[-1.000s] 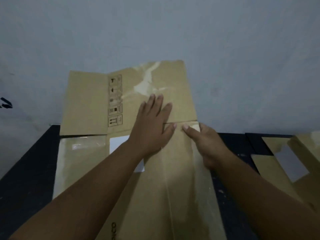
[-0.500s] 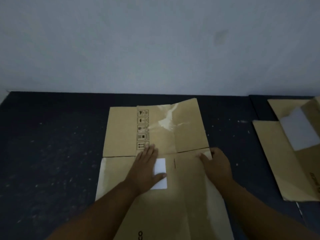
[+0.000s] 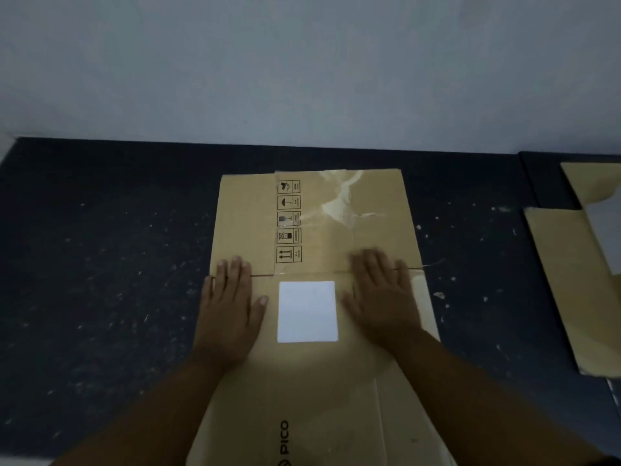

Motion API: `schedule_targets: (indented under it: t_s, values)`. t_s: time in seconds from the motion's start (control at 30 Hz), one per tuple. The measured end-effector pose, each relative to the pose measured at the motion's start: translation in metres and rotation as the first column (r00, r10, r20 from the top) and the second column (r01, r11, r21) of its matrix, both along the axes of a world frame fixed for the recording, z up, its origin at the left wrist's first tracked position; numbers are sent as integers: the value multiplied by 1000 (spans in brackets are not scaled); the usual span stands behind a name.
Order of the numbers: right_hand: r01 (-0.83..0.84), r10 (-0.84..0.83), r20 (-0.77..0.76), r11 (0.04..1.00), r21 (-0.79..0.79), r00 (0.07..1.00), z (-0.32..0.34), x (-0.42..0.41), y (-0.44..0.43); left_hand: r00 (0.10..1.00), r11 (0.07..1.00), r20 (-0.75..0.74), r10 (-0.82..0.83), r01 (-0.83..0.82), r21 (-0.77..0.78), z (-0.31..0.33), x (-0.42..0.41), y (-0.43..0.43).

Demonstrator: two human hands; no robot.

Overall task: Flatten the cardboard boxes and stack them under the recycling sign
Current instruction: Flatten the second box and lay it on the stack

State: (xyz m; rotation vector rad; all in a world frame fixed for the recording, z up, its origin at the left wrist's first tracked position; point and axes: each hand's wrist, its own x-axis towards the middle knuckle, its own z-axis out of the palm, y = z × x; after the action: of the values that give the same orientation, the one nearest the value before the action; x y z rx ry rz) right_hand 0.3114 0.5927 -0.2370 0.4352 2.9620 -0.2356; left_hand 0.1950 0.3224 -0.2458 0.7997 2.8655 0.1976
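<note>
On the dark, speckled floor (image 3: 100,280), close to a pale wall (image 3: 302,62), a flattened cardboard box (image 3: 339,381) lies face up. Its long axis runs from the viewer toward the wall, and its far flaps (image 3: 369,227) point at the wall, stopping short of it with a narrow strip of floor between. A column of printed handling symbols (image 3: 289,220) runs along that same axis on the far flaps, beside a torn patch of clear tape (image 3: 339,200). A white label (image 3: 307,311) sits on the main panel just below the fold line. The word PICO (image 3: 285,437) is printed lengthwise near the bottom edge, where the box is cut off by the frame.

Both hands lie open and flat, palms down, pressing the cardboard and gripping nothing. The left hand (image 3: 228,307) rests at the box's left edge, the right hand (image 3: 383,297) near its right edge, with the label between them and fingertips reaching the fold. The right fingertips are blurred.

More cardboard (image 3: 571,280) lies well apart at the right, cut off by the frame, so its shape is unclear. Wide bare floor opens to the left of the box.
</note>
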Motion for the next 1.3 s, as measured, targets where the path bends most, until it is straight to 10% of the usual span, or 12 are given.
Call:
schedule_targets:
  t_s: [0.27, 0.43, 0.63, 1.0, 1.3]
  values:
    - [468, -471, -55, 882, -60, 880, 14, 31, 5, 949, 949, -6, 314, -314, 31, 16, 21, 2]
    - [755, -767, 75, 603, -260, 638, 31, 35, 7, 821, 823, 120, 558, -566, 42, 32, 19, 10]
    - [651, -772, 260, 247, -718, 579, 44, 46, 41, 710, 728, 305, 635, -682, 73, 41, 4, -1]
    - [531, -626, 227, 354, -769, 746, 50, 71, 35, 714, 736, 227, 663, -676, -24, 50, 44, -7]
    - [454, -639, 70, 460, -763, 766, 66, 79, 5, 723, 666, 427, 543, -680, 307, 72, 53, -51]
